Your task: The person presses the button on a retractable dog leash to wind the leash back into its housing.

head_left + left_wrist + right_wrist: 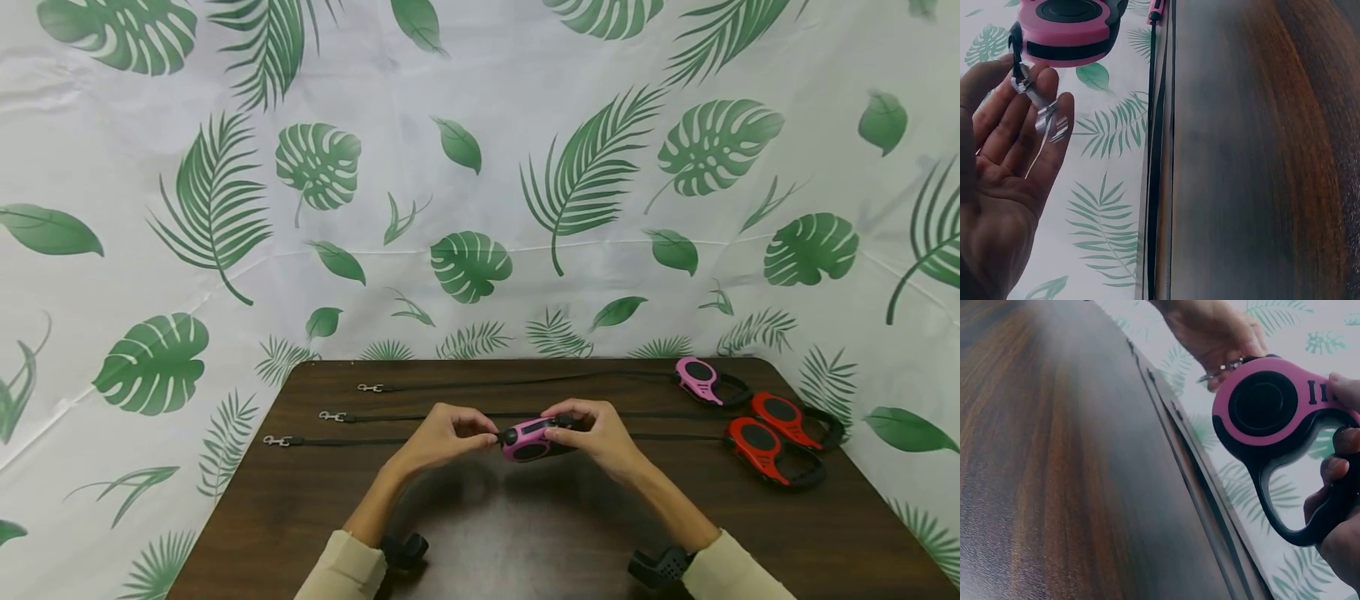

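Held above the middle of the table (315,500): pink leash (528,439), a hard plastic reel case with a black loop handle. Judged light and rigid, smooth enough to slip, so best gripped through the handle loop. Right hand (596,437) there already, fingers curled round the handle and thumb up by the brake button, plain in the right wrist view. Left hand (442,437) at the case's nose, fingertips (1041,94) pinching the small metal clip (1038,103), the rest of the hand loose. Clip judged stiff and slick, a fingertip hold only; cord behind it thin, soft and likely spring-loaded, so a let-go clip would probably snap back.

Beyond the hands, 3 more leashes with black cords (525,382) drawn out flat across the wood: 1 pink (701,379) and 2 red (780,412) (761,446) at the right edge, their clips (371,387) lying towards the left.

Dark brown table, wood-grained, smooth and faintly glossy; a hard case would likely slide on it easily.

Behind and to both sides, a white sheet (480,167) printed with green leaves, hung as a backdrop.
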`<state>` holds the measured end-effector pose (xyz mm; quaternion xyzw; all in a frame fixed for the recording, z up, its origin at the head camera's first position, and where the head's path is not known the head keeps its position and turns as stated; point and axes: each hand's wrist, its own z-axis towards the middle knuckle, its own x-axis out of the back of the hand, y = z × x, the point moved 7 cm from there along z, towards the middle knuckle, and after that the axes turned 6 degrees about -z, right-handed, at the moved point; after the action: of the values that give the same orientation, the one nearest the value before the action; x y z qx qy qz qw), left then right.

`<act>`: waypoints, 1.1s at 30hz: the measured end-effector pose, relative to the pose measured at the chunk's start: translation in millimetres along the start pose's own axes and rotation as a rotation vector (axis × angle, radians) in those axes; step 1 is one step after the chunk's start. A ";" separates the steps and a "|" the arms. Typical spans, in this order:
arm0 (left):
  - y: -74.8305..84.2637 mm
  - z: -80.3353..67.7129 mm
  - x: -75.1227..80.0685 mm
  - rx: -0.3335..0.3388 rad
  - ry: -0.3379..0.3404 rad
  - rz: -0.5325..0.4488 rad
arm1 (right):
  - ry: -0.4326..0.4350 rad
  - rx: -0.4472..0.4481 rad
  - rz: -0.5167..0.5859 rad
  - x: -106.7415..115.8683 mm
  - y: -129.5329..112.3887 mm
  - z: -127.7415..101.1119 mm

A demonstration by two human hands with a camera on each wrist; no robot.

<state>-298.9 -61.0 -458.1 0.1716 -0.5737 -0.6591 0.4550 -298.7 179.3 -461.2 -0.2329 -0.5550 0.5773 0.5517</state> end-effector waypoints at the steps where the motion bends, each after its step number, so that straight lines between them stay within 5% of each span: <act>1: 0.6 0.1 -0.7 -0.001 0.001 0.014 | -0.002 -0.005 -0.002 -0.4 0.3 -0.1; 26: 6.1 -2.3 -13.2 -0.024 -0.061 0.161 | 0.000 -0.125 0.025 -19.0 9.6 -1.3; 33: -1.6 -9.5 -10.4 0.052 -0.068 0.168 | -0.005 -0.176 0.036 -28.2 11.8 -3.3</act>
<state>-286.9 -58.6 -465.3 0.1123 -0.6182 -0.6088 0.4843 -292.3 157.9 -482.4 -0.2891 -0.6008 0.5367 0.5171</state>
